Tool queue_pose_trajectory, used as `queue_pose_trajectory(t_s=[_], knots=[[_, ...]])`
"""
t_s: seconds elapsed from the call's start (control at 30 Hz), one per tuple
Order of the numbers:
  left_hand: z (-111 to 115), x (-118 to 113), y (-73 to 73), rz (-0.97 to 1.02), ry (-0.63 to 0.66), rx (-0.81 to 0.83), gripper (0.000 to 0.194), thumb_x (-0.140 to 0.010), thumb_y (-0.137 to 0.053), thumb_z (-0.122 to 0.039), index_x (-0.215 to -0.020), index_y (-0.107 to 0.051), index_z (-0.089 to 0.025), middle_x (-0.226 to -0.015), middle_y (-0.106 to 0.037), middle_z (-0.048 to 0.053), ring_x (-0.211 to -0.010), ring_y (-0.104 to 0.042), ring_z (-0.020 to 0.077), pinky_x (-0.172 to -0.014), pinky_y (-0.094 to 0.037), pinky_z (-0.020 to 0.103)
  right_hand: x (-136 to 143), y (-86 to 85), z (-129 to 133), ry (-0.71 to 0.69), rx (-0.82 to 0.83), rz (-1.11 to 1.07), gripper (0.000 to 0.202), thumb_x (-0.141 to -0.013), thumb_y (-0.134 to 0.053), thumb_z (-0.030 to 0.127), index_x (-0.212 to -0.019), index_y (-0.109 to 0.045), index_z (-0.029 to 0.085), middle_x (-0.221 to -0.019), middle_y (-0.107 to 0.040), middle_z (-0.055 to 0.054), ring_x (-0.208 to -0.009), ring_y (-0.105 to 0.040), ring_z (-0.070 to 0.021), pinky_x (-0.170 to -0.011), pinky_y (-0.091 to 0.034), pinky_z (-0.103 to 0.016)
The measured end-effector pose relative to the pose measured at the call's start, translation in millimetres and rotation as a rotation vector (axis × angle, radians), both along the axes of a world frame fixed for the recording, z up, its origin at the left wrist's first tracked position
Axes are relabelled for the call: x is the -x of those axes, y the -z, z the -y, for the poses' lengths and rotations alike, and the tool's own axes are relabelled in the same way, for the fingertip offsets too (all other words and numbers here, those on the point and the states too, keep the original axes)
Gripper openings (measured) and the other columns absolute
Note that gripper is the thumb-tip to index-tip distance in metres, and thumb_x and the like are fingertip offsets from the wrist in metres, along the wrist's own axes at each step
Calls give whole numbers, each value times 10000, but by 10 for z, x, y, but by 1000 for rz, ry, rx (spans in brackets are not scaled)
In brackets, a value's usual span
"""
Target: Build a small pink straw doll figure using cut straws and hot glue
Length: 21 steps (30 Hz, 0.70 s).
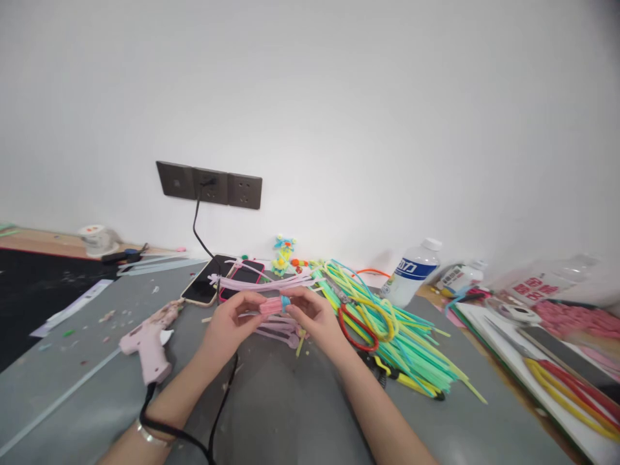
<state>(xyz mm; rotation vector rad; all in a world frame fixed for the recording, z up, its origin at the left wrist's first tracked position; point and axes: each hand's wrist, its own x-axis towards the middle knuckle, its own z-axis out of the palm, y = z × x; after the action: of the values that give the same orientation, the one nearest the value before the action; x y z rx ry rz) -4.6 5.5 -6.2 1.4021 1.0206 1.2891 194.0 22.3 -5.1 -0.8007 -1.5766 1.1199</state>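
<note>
Between my two hands, above the grey mat, is a small pink bundle (pixel 270 305) with a blue band (pixel 285 302) around its right end. My left hand (pixel 236 318) pinches the pink end between thumb and fingers. At the blue-banded end, my right hand (pixel 311 314) grips with thumb and fingertips. Light purple strips (pixel 264 283) lie just behind the hands, and more of them show under the fingers. To the left of my left hand rests a pink glue gun (pixel 151 342), its black cord passing over my left wrist.
Green and yellow strips (pixel 411 349) lie right of my hands with red-handled scissors (pixel 358 332). Phones (pixel 203 282) lie behind the left hand. A bottle (pixel 411 272) stands near the wall. Scissors with yellow and red handles (pixel 576 394) rest at far right.
</note>
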Motion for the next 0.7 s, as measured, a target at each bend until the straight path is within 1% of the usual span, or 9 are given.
queue_pose_trajectory(t_s=[0.13,0.2,0.3,0.4,0.5,0.6,0.7], knots=[[15,14,1,-16,-3,-50,174,-762,-705,-259,-910,-655,-183,-977,-665,58,-898,-663,186,-746,-579,284,-7,-20,10,2,-42,4,256,-834,-705,378,-1038,-692,223,-974,-663,-54,-840,-634,-173,-747,-527,-290],[22,14,-6,-29,9,-53,196,-763,-705,-245,-944,-652,-190,-1001,-658,56,-902,-658,178,-761,-578,280,-1,-26,18,19,-51,9,242,-840,-699,358,-1041,-687,224,-964,-657,-53,-825,-629,-168,-747,-530,-291],[28,6,-23,-32,26,-35,241,-748,-724,-257,-967,-644,-192,-1032,-658,65,-890,-658,181,-734,-587,280,14,-33,34,37,-43,15,228,-848,-687,347,-1040,-685,224,-977,-657,-59,-835,-628,-170,-757,-542,-297],[23,1,-25,-45,16,-31,216,-758,-720,-284,-937,-655,-183,-998,-673,68,-870,-660,185,-714,-591,282,31,-41,48,30,-29,23,223,-849,-676,342,-1038,-683,224,-979,-660,-60,-824,-633,-171,-715,-551,-288],[14,8,-10,-57,-12,-38,192,-755,-725,-295,-894,-671,-174,-953,-687,63,-860,-664,188,-726,-595,291,41,-44,55,20,-11,25,218,-831,-675,301,-1034,-677,220,-943,-656,-52,-785,-632,-162,-632,-531,-257],[13,22,1,-72,-24,-47,208,-749,-730,-307,-900,-692,-169,-949,-698,69,-832,-664,186,-696,-597,284,40,-44,56,16,17,43,207,-809,-675,272,-1007,-667,211,-869,-653,-37,-741,-626,-153,-570,-496,-233],[18,29,-5,-92,-32,-49,223,-745,-737,-323,-906,-709,-171,-933,-709,71,-805,-660,183,-658,-595,272,35,-45,59,11,40,78,188,-800,-664,255,-981,-653,202,-788,-640,-14,-695,-613,-139,-570,-489,-229]])
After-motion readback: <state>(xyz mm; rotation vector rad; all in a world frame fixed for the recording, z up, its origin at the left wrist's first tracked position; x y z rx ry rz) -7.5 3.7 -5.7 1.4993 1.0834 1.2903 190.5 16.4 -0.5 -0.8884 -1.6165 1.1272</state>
